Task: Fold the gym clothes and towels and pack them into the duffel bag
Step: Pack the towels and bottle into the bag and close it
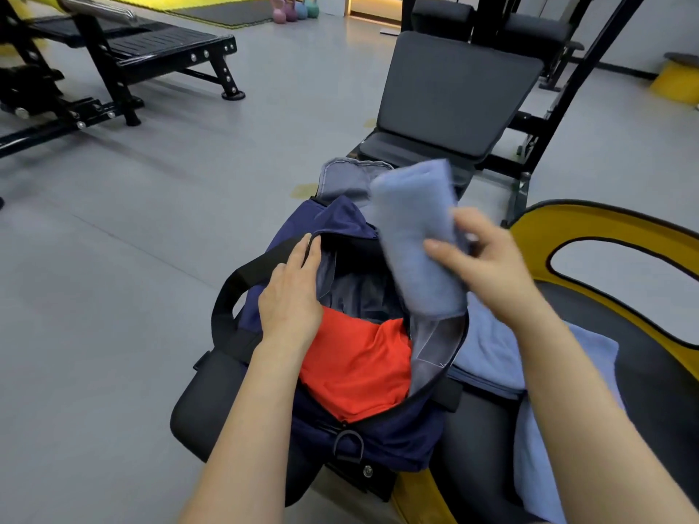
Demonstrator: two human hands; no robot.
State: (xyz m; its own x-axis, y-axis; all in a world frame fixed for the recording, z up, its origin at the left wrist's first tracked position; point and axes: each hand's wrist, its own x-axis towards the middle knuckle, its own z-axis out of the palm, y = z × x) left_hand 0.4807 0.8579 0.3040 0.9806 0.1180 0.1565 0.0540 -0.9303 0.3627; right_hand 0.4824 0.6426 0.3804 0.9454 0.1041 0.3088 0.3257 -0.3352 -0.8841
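A navy duffel bag [382, 440] lies unzipped on a black padded bench, its grey lining showing. A folded orange-red garment [355, 368] lies inside at the near end. My left hand [291, 293] presses on the bag's left rim and holds the opening apart. My right hand [488, 259] grips a folded light-blue towel [412, 236], which hangs slanted over the bag's mouth, its lower end at the right rim. Another light-blue towel [491, 353] lies on the bench right of the bag, partly under my right forearm.
The bench [196, 410] has a yellow and black frame [590, 217] on the right. A black padded seat machine [454, 96] stands just beyond the bag. A black bench frame [125, 58] is far left, and several kettlebells [295, 9] stand on the grey floor.
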